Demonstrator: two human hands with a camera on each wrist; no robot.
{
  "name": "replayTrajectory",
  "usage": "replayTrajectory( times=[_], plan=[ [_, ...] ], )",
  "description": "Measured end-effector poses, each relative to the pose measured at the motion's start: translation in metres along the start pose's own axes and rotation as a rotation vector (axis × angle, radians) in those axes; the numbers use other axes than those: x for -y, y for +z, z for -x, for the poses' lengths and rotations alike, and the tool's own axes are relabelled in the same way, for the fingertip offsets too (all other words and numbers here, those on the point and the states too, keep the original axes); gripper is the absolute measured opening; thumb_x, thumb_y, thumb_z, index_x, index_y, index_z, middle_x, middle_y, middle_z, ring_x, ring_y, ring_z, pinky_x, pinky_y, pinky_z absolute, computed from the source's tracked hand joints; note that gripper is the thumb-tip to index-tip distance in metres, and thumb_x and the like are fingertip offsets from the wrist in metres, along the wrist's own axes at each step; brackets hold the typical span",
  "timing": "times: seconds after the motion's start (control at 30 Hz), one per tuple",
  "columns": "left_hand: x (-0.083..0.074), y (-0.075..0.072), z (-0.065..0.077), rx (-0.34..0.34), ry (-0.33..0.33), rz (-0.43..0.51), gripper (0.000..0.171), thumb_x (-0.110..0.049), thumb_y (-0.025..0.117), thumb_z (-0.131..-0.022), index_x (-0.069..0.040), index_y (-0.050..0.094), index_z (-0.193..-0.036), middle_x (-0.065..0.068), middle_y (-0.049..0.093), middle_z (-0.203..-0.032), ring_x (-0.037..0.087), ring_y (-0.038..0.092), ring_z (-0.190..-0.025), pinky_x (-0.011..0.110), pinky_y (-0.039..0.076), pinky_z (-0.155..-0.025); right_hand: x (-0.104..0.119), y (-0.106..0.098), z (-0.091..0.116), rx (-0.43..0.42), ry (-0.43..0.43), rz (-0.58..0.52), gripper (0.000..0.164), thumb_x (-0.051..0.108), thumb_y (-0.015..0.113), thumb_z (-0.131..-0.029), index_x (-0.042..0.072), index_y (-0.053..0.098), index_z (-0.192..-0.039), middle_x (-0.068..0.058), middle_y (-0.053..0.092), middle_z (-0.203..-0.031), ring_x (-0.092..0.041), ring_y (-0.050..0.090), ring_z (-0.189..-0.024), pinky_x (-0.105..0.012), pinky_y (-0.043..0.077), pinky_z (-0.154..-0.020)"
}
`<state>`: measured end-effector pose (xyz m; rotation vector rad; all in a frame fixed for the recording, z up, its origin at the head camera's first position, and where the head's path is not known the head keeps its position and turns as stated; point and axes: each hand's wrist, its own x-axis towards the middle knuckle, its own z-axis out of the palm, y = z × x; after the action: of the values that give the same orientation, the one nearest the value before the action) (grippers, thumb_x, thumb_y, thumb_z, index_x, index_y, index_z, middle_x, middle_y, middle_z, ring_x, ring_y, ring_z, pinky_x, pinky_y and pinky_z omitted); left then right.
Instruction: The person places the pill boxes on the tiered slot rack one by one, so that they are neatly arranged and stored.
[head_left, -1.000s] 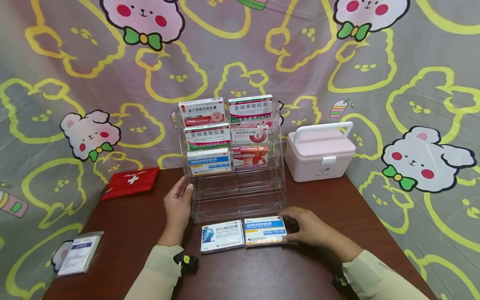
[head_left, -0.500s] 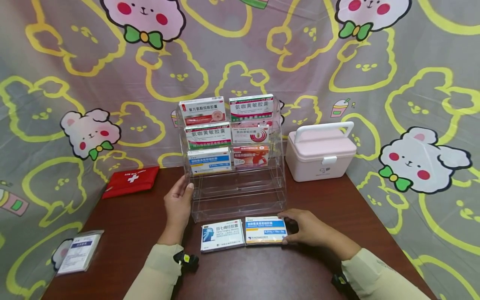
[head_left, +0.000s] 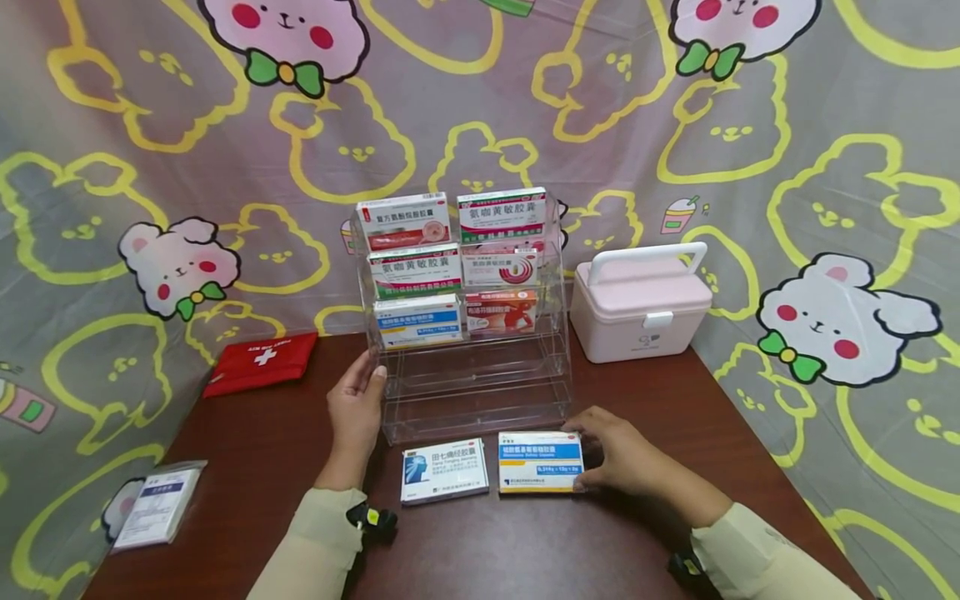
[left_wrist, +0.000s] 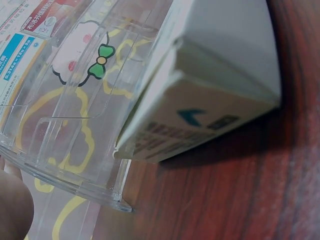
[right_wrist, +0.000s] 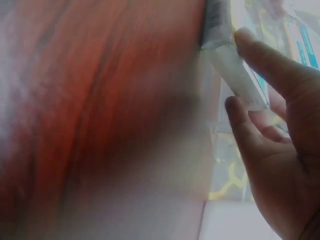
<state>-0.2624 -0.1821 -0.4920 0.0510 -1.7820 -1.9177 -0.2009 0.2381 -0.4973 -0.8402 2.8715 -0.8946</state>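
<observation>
A clear acrylic display rack (head_left: 476,367) stands mid-table with medicine boxes on its upper tiers. My left hand (head_left: 356,421) grips the rack's left side edge; in the left wrist view only part of that hand (left_wrist: 14,207) shows beside the clear plastic. In front of the rack, my right hand (head_left: 626,458) pinches the right end of a blue, white and yellow medicine box (head_left: 540,462) between thumb and fingers. The right wrist view shows the pinched box (right_wrist: 240,80) end-on. A white medicine box with a blue head picture (head_left: 445,472) lies to its left, apart from it.
A pink lidded case (head_left: 641,317) with a white handle stands right of the rack. On the left lie a red first aid pouch (head_left: 262,364) and a plastic-wrapped white pack (head_left: 159,506). A patterned cloth (head_left: 480,100) hangs behind the table.
My right hand has shifted slightly right with the blue, white and yellow medicine box, opening a gap beside the white box. The left hand has stayed on the rack.
</observation>
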Motion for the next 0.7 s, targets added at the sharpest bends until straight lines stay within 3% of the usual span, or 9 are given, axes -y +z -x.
replayTrajectory(
  times=[0.27, 0.53, 0.7],
  plan=[
    [0.0002, -0.0020, -0.0008, 0.011, -0.016, -0.032, 0.046, 0.000, 0.071, -0.104, 0.003, 0.064, -0.149, 0.021, 0.063, -0.154, 0.021, 0.062, -0.143, 0.013, 0.051, -0.108, 0.0009, 0.0009, 0.0006, -0.072, 0.004, -0.021, 0.054, 0.021, 0.101, -0.078, 0.021, 0.073, -0.123, 0.004, 0.075, -0.122, -0.012, 0.071, -0.107, -0.038, 0.064, -0.093],
    [0.0008, -0.0023, -0.0015, 0.020, -0.012, -0.041, 0.046, -0.002, 0.071, -0.104, 0.003, 0.063, -0.150, 0.020, 0.063, -0.154, 0.025, 0.060, -0.145, 0.014, 0.050, -0.109, -0.0029, -0.0045, 0.0006, -0.123, 0.002, -0.236, 0.024, 0.013, 0.090, -0.090, 0.017, 0.078, -0.111, 0.001, 0.079, -0.111, -0.007, 0.074, -0.099, -0.030, 0.066, -0.088],
    [-0.0002, -0.0020, -0.0007, 0.019, -0.015, -0.050, 0.046, -0.001, 0.071, -0.104, 0.003, 0.063, -0.149, 0.019, 0.063, -0.154, 0.028, 0.059, -0.146, 0.013, 0.050, -0.109, -0.0021, -0.0086, 0.0017, -0.141, 0.010, -0.303, 0.020, 0.013, 0.089, -0.091, 0.015, 0.080, -0.109, 0.000, 0.080, -0.107, -0.005, 0.075, -0.098, -0.028, 0.066, -0.086]
  ],
)
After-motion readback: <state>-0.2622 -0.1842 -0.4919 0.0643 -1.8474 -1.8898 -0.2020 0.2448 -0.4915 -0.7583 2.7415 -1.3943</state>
